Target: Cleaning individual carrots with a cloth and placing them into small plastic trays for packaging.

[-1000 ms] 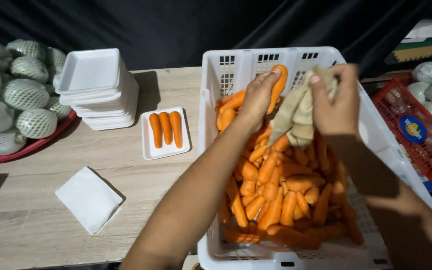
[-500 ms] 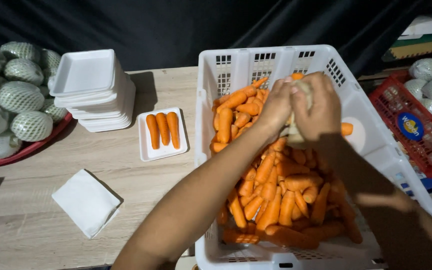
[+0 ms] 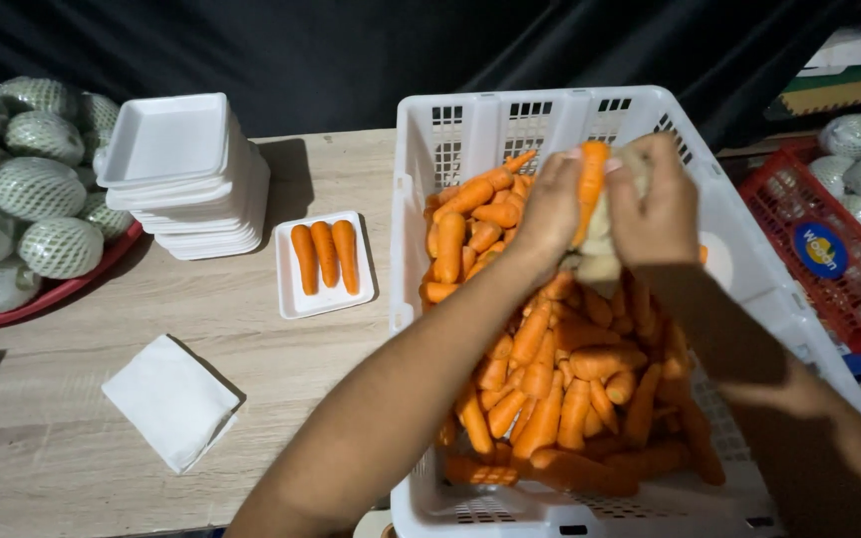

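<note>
Nearest the camera, at the bottom edge: two bare forearms reaching up over a white slotted crate [image 3: 749, 299] heaped with loose carrots [image 3: 560, 389]. Above the heap, left hand [image 3: 550, 209] and right hand [image 3: 655, 204] close together, fingers of both clamped on one carrot [image 3: 590, 179] and a pale cloth [image 3: 600, 254] wrapped about its lower part, orange tip pointing up. Left of the crate, on the wooden table [image 3: 72, 478]: a folded white cloth [image 3: 171, 399]; farther on, a small white foam tray [image 3: 326, 261] holding three carrots side by side. Beyond that, a stack of empty foam trays [image 3: 181, 174]. Far left, net-sleeved green fruit [image 3: 37, 184] on a red tray [image 3: 52, 294]; far right, more in a red crate [image 3: 829, 269]. Behind all, black drapery.
</note>
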